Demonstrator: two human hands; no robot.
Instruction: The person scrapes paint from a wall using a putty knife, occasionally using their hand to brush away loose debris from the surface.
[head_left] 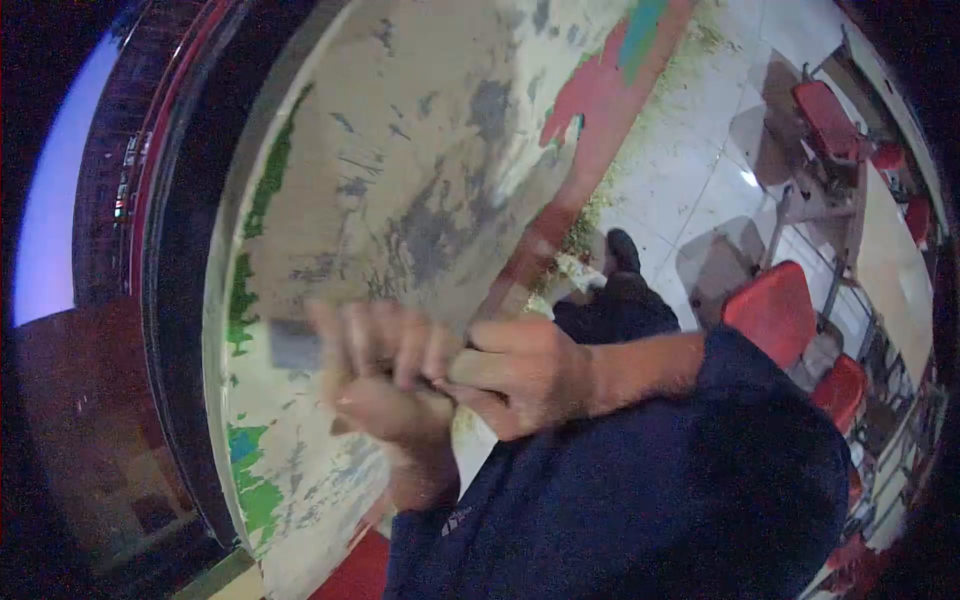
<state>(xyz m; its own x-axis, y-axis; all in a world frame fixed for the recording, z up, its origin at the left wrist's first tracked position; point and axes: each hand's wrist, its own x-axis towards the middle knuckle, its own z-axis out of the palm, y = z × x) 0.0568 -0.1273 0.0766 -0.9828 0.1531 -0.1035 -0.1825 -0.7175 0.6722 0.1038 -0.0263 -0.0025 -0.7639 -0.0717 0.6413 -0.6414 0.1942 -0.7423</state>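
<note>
My left hand (385, 365), blurred by motion, is closed around a scraper. Its flat grey blade (292, 345) sticks out beyond the fingers, over the surface of a wall (420, 170) with patchy, peeling paint. Right behind it, my right hand (525, 375) makes a fist in line with the tool, close against the left. Between the two hands a small dark bit shows, apparently the handle's end; the rest of the handle is hidden by my fingers. Whether the blade touches the wall, I cannot tell.
Paint crumbs (690, 60) litter the tiled floor (660, 190) along the wall's base, near my foot (622, 252). Red chairs (775, 315) and a table (890, 270) stand on the right. A dark ledge (190, 200) borders the wall on the left.
</note>
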